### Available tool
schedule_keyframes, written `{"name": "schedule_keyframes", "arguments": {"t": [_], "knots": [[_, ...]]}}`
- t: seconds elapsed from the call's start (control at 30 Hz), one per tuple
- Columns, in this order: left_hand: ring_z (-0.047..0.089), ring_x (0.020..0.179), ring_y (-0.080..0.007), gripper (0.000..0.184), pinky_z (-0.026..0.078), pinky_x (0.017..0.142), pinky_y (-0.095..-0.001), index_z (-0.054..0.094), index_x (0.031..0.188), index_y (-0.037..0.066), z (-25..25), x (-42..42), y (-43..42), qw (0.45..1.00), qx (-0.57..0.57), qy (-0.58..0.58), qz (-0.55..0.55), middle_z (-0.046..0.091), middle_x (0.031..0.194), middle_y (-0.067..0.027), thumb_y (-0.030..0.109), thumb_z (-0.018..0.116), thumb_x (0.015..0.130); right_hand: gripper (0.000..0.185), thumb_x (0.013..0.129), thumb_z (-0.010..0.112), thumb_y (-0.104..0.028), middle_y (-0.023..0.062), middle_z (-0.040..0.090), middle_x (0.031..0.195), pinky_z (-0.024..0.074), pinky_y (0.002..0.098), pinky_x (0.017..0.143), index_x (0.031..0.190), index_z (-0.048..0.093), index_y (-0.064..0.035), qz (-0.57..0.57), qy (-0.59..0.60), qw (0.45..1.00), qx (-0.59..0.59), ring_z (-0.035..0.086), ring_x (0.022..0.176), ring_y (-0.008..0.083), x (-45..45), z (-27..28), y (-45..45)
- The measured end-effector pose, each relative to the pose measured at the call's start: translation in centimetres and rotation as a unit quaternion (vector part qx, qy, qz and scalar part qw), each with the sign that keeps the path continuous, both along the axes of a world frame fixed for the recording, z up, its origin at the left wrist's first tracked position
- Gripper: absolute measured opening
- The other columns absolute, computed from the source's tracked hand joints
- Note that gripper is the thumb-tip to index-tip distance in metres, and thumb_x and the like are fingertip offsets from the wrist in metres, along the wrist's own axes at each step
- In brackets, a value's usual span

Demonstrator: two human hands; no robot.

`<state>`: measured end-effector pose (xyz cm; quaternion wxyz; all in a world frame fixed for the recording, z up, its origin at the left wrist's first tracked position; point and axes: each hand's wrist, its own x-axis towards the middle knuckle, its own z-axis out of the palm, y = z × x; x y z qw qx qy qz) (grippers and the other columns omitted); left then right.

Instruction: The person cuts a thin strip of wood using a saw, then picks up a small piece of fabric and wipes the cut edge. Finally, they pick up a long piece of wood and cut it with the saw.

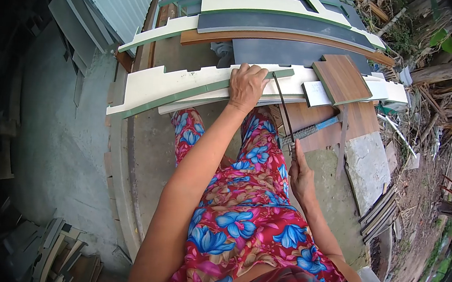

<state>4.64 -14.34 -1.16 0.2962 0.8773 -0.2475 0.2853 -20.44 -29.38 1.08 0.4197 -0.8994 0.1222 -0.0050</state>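
Presently, the left hand (pixel 247 86) is clamped over a narrow green strip (pixel 282 74), fingers curled down tight across it; the strip lies along a notched cream board (pixel 158 84), which runs crosswise before the seated person's knees; its right end projects past the knuckles. The right hand (pixel 302 176) holds the lower end of a thin dark blade (pixel 285 104), index finger extended along it; the wrap of the other fingers is partly hidden, so their exact closure cannot be told; the blade slants up and left, its upper end meeting the strip just beside the left hand. Near the right hand, 1 blue-handled tool (pixel 314 130) lies aslant, passing behind the blade; above it, a brown wood-grain panel (pixel 343 79) rests aslant on the cream board, partly over a small white piece (pixel 316 93); farther off, dark grey panels (pixel 299 54) lie across the work area; floral clothing (pixel 242 197) covers both legs.
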Motion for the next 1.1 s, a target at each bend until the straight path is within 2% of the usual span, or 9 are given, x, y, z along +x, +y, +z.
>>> {"name": "schedule_keyframes", "arguments": {"t": [0.07, 0.13, 0.2, 0.27, 0.33, 0.4, 0.5, 0.6, 1.1], "knots": [[0.058, 0.085, -0.0242, 0.025, 0.042, 0.072, -0.039, 0.07, 0.093, 0.014, -0.2, 0.1, 0.0, 1.0, -0.004, -0.003, 0.003, 0.067, 0.088, 0.001, 0.022, 0.079, 0.071, 0.06, 0.1, 0.045, 0.002, 0.0055, 0.046, 0.074, 0.043, 0.0256, 0.064, 0.155, 0.032, -0.0195, -0.001, -0.004, 1.0, -0.004, 0.044, 0.067, 0.0117, 0.0, 0.1, 0.2], [0.058, 0.085, -0.0242, 0.025, 0.042, 0.072, -0.039, 0.07, 0.093, 0.014, -0.2, 0.0, 0.0, 1.0, -0.003, -0.004, 0.003, 0.066, 0.088, 0.0009, 0.022, 0.079, 0.071, 0.06, 0.099, 0.046, 0.001, 0.0124, 0.047, 0.09, 0.0464, 0.0309, 0.069, 0.154, 0.033, -0.0195, -0.001, 0.002, 1.0, -0.009, 0.049, 0.08, 0.0221, -0.1, 0.2, 0.2], [0.058, 0.085, -0.0242, 0.025, 0.043, 0.073, -0.0391, 0.07, 0.093, 0.014, -0.2, 0.0, 0.0, 1.0, -0.003, -0.005, -0.001, 0.067, 0.088, 0.0009, 0.022, 0.078, 0.071, 0.06, 0.098, 0.049, -0.002, 0.0285, 0.057, 0.127, 0.0534, 0.0419, 0.08, 0.153, 0.033, -0.0189, 0.001, 0.017, 1.0, -0.016, 0.061, 0.108, 0.0434, -0.2, 0.5, -0.1], [0.058, 0.085, -0.0242, 0.024, 0.043, 0.073, -0.0391, 0.07, 0.093, 0.014, -0.1, -0.1, 0.1, 1.0, -0.002, -0.007, -0.008, 0.067, 0.088, 0.0008, 0.022, 0.078, 0.071, 0.059, 0.098, 0.049, -0.002, 0.0279, 0.056, 0.129, 0.0533, 0.0416, 0.083, 0.153, 0.034, -0.0182, 0.012, 0.017, 1.0, -0.014, 0.06, 0.111, 0.043, -0.5, 0.9, -0.4], [0.058, 0.085, -0.0242, 0.024, 0.043, 0.073, -0.0392, 0.07, 0.092, 0.014, -0.1, -0.2, 0.1, 1.0, -0.002, -0.01, -0.017, 0.067, 0.089, 0.0008, 0.022, 0.078, 0.072, 0.059, 0.099, 0.048, 0.0, 0.0216, 0.057, 0.114, 0.0513, 0.0365, 0.079, 0.153, 0.034, -0.0182, 0.016, 0.015, 1.0, -0.018, 0.056, 0.098, 0.0328, -0.9, 0.8, -0.6], [0.058, 0.085, -0.0242, 0.024, 0.043, 0.073, -0.0392, 0.07, 0.093, 0.013, 0.0, -0.2, 0.0, 1.0, 0.001, 0.0, -0.002, 0.067, 0.089, 0.0007, 0.022, 0.078, 0.072, 0.06, 0.099, 0.045, 0.003, 0.0097, 0.06, 0.081, 0.0475, 0.0266, 0.069, 0.154, 0.034, -0.0191, 0.016, 0.012, 0.999, -0.029, 0.05, 0.068, 0.0127, -1.6, 0.4, -0.7], [0.058, 0.086, -0.0244, 0.025, 0.043, 0.073, -0.0393, 0.071, 0.095, 0.013, 0.1, 0.0, 0.0, 1.0, 0.005, 0.007, 0.004, 0.067, 0.089, 0.0004, 0.023, 0.078, 0.073, 0.059, 0.096, 0.047, 0.004, 0.0289, 0.058, 0.127, 0.0531, 0.0367, 0.088, 0.152, 0.037, -0.0137, 0.049, -0.067, 0.996, -0.021, 0.064, 0.114, 0.0355, -3.7, -0.5, -0.3], [0.058, 0.086, -0.0245, 0.025, 0.043, 0.073, -0.0394, 0.071, 0.095, 0.013, 0.2, 0.0, 0.0, 1.0, 0.008, 0.012, 0.006, 0.067, 0.089, 0.0002, 0.023, 0.078, 0.073, 0.06, 0.096, 0.047, 0.006, 0.0319, 0.06, 0.119, 0.0514, 0.0307, 0.081, 0.152, 0.036, -0.012, -0.004, -0.026, 0.999, 0.02, 0.067, 0.109, 0.0303, -3.7, -0.9, -0.1], [0.057, 0.085, -0.0246, 0.026, 0.043, 0.073, -0.0393, 0.071, 0.094, 0.014, 0.2, -0.2, 0.2, 1.0, -0.008, -0.001, -0.011, 0.066, 0.088, 0.0004, 0.023, 0.078, 0.071, 0.06, 0.097, 0.048, 0.001, 0.031, 0.062, 0.113, 0.0526, 0.0336, 0.073, 0.152, 0.034, -0.0193, -0.001, -0.027, 1.0, 0.004, 0.069, 0.095, 0.0406, 5.0, -0.1, 1.3]]}}
